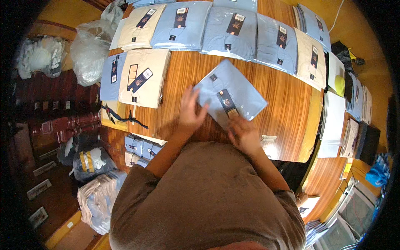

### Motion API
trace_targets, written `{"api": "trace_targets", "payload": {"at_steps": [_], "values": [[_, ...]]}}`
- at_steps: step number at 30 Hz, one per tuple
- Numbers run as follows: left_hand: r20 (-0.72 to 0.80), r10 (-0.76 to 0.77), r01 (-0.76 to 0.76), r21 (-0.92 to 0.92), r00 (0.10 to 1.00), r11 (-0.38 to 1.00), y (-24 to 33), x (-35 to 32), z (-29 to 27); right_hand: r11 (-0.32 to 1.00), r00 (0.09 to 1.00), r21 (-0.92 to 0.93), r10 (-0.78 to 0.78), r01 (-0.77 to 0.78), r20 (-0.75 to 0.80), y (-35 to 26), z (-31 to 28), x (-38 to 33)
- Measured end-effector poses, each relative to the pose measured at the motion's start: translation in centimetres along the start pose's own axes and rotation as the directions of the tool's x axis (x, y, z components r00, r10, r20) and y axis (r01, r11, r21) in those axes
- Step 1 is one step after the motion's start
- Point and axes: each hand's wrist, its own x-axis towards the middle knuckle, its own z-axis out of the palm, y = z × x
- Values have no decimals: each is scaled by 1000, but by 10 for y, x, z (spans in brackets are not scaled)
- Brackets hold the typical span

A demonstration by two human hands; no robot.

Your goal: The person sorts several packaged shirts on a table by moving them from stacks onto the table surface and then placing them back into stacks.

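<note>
A folded light-blue shirt [239, 89] in a clear bag, with a dark hang tag [227, 103], lies turned at an angle on the wood-grain table [179, 79] in front of me. My left hand [193, 111] is at its left corner, fingers stretched and thumb apart. My right hand [245, 135] has bent fingers on the near edge, by the lower end of the tag; the fingertips are partly hidden. A cream folded shirt [148, 92] with a dark tag lies on a pile left of my left hand.
Bagged blue shirts [229, 35] and cream ones line the table's far side in stacks. Black cords [125, 118] lie at the left edge. Clear plastic bags [89, 54] hang beyond it. White sheets [333, 116] and more shirt stacks [354, 96] stand at the right.
</note>
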Motion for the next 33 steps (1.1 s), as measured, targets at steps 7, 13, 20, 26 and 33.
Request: {"api": "trace_targets", "payload": {"at_steps": [7,13,20,26,33], "values": [[193,-120,88,167,974,982,21,-31,12,981,988,-195,-15,-16,-157,34,26,2],[81,-228,219,105,970,970,13,-30,2,992,1000,122,18,-20,16,29,48,-14],[381,-565,678,-328,732,658,-20,-45,-11,733,823,408,561,-545,91,17,13,0],[656,-421,779,-524,627,343,-24,-57,-30,478,832,725,502,-495,236,16,65,-5],[595,-258,620,-552,761,557,-71,-62,-41,171,684,810,647,-561,337,-71,73,1]]}}
